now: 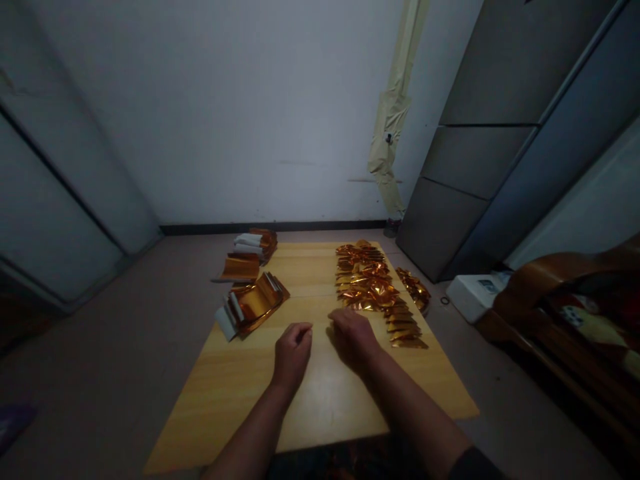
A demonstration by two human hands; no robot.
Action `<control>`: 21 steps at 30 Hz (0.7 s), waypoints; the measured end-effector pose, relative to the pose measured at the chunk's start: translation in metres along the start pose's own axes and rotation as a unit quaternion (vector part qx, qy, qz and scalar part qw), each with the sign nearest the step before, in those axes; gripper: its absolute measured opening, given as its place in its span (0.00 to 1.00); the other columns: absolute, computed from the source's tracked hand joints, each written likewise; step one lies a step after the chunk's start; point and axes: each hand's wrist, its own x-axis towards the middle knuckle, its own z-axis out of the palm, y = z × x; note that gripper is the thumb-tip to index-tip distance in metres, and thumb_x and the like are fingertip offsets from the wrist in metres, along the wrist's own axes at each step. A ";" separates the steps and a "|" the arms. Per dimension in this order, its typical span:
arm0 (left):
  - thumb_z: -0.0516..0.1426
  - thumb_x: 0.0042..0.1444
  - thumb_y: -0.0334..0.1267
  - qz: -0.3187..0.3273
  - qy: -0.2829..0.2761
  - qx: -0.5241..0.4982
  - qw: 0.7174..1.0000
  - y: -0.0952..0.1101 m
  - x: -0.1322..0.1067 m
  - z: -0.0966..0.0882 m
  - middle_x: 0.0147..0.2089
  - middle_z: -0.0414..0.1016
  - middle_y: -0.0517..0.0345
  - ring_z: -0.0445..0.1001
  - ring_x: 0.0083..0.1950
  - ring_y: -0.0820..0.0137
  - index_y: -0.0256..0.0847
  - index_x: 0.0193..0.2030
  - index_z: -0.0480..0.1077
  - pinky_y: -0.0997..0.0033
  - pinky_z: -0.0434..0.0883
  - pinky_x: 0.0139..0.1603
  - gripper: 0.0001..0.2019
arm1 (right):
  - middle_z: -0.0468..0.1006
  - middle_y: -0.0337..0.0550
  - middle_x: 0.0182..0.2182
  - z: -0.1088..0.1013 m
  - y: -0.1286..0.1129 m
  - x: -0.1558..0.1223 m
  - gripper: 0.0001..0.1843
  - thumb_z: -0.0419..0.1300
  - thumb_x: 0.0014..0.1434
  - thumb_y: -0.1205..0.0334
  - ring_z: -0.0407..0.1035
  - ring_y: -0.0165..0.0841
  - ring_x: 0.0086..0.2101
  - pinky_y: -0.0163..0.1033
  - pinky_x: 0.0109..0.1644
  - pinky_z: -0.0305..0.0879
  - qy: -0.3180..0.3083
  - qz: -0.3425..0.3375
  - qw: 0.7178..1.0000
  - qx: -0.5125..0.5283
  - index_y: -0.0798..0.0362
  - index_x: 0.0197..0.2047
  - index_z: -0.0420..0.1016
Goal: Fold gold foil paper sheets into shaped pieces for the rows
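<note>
My left hand (294, 353) rests in a loose fist on the light wooden tabletop (235, 380), with nothing visible in it. Close beside it, my right hand (354, 340) lies palm down with curled fingers, just left of a row of folded gold foil pieces (403, 327). Its fingertips are hidden. Those pieces run back into a heaped pile of gold foil (367, 280). Across the table sit a bundle of gold foil strips with white paper (250, 307), a flat gold sheet (240, 269) and a stack of white and gold packets (255, 245).
A smaller heap of gold foil (414, 289) lies past the table's right edge. Beyond it stand a white box (473, 297) and a wooden seat with a patterned cushion (565, 313). A tall grey cabinet (475, 147) rises at the right, and a wall lies behind the table.
</note>
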 end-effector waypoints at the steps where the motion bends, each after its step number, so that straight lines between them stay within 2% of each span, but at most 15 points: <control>1: 0.53 0.55 0.41 0.011 0.013 0.030 0.999 -0.002 0.006 -0.005 0.39 0.78 0.53 0.76 0.43 0.64 0.40 0.37 0.76 0.67 0.71 0.47 0.11 | 0.78 0.46 0.45 0.008 -0.004 -0.002 0.12 0.55 0.63 0.66 0.69 0.35 0.44 0.37 0.47 0.64 -0.002 0.001 1.000 0.013 0.50 0.49 0.74; 3: 0.52 0.56 0.39 0.012 0.053 0.108 0.993 -0.005 0.022 -0.017 0.42 0.77 0.51 0.75 0.45 0.63 0.40 0.38 0.75 0.66 0.71 0.50 0.11 | 0.77 0.46 0.45 0.020 -0.007 -0.004 0.11 0.53 0.64 0.66 0.69 0.34 0.44 0.36 0.47 0.64 0.001 0.021 1.000 0.024 0.50 0.47 0.74; 6: 0.53 0.57 0.34 -0.019 0.066 0.221 0.973 -0.006 0.051 -0.035 0.52 0.75 0.46 0.74 0.52 0.62 0.38 0.47 0.73 0.65 0.68 0.55 0.13 | 0.77 0.45 0.42 0.028 -0.005 -0.003 0.10 0.52 0.64 0.68 0.68 0.34 0.44 0.35 0.46 0.62 -0.016 0.026 0.999 0.013 0.50 0.41 0.74; 8: 0.54 0.57 0.34 -0.048 0.053 0.292 0.954 -0.006 0.068 -0.041 0.54 0.73 0.43 0.72 0.55 0.61 0.36 0.50 0.72 0.65 0.66 0.57 0.15 | 0.76 0.44 0.40 0.028 -0.003 -0.003 0.09 0.52 0.64 0.69 0.67 0.33 0.42 0.35 0.44 0.61 -0.028 0.023 0.999 -0.003 0.51 0.38 0.74; 11: 0.57 0.57 0.38 -0.070 0.052 0.314 0.945 -0.008 0.086 -0.037 0.51 0.74 0.38 0.73 0.53 0.58 0.32 0.49 0.71 0.63 0.68 0.54 0.15 | 0.75 0.43 0.38 0.028 -0.003 -0.003 0.09 0.53 0.62 0.71 0.66 0.33 0.40 0.34 0.42 0.59 -0.035 0.025 0.999 -0.023 0.51 0.35 0.73; 14: 0.57 0.57 0.40 -0.094 0.046 0.331 0.938 -0.012 0.095 -0.029 0.48 0.74 0.37 0.75 0.50 0.57 0.31 0.47 0.72 0.64 0.69 0.49 0.15 | 0.75 0.43 0.38 0.029 -0.005 -0.003 0.08 0.54 0.61 0.71 0.65 0.33 0.40 0.34 0.41 0.58 -0.040 0.031 0.998 -0.036 0.51 0.35 0.72; 21: 0.51 0.61 0.35 -0.108 0.031 0.356 0.928 -0.020 0.092 -0.023 0.55 0.72 0.38 0.76 0.47 0.58 0.35 0.49 0.72 0.64 0.69 0.43 0.13 | 0.74 0.42 0.37 0.030 -0.006 -0.003 0.08 0.53 0.61 0.71 0.66 0.32 0.38 0.33 0.40 0.57 -0.045 0.034 0.997 -0.052 0.51 0.34 0.72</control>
